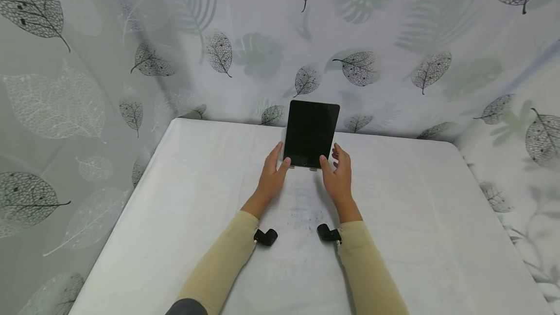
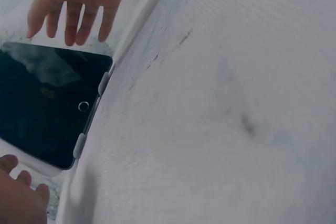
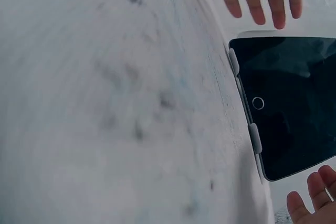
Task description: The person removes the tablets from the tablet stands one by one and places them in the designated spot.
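Note:
A black tablet (image 1: 311, 134) with a dark screen leans back on a stand near the table's far edge. Two small grey lips (image 2: 80, 145) of the stand catch its lower edge, and a round home button (image 3: 258, 103) shows just above them. Beside the tablet's left edge is my left hand (image 1: 272, 175), its fingers extended and spread. My right hand (image 1: 338, 175) is at the right edge, thumb near the lower corner and fingers loosely bent. Both wrist views show gaps between the fingertips and the tablet. Most of the stand is hidden behind it.
The tablet and stand rest on a white-covered table (image 1: 210, 179). Leaf-patterned curtains (image 1: 262, 28) hang close behind its far edge and along both sides. Small black devices (image 1: 266, 237) are strapped at the wrists over the yellow sleeves (image 1: 223, 261).

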A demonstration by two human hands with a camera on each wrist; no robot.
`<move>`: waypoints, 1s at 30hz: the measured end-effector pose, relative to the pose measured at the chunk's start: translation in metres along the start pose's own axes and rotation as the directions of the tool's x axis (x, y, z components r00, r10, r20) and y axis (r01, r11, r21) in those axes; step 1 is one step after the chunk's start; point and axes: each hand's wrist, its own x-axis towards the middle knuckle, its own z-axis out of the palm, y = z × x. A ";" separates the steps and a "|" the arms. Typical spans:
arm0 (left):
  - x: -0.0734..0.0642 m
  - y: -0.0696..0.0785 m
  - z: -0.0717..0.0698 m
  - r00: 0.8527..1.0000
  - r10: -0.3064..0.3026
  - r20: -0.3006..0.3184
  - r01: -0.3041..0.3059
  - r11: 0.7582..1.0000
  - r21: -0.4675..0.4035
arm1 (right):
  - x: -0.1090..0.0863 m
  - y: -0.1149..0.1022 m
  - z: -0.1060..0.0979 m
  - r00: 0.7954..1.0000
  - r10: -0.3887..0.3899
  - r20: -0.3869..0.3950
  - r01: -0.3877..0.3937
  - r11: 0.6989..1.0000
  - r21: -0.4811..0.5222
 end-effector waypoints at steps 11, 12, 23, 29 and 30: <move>0.002 -0.011 0.010 0.998 -0.023 -0.065 0.006 0.968 -0.250 | 0.006 0.012 0.012 0.988 0.152 -0.008 -0.150 0.979 0.138; 0.001 -0.011 0.011 0.997 -0.025 -0.069 0.007 0.966 -0.258 | 0.006 0.013 0.013 0.987 0.158 -0.012 -0.155 0.978 0.143; -0.002 -0.010 0.016 0.996 -0.043 -0.076 0.025 0.973 -0.227 | 0.005 0.020 0.013 0.980 0.188 -0.071 -0.165 0.954 0.249; -0.002 -0.011 0.019 0.998 -0.034 -0.057 0.023 0.982 -0.185 | 0.005 0.025 0.016 0.979 0.183 -0.091 -0.153 0.950 0.271; -0.002 -0.012 0.020 0.997 -0.038 -0.063 0.025 0.981 -0.191 | 0.004 0.026 0.016 0.979 0.177 -0.098 -0.145 0.952 0.268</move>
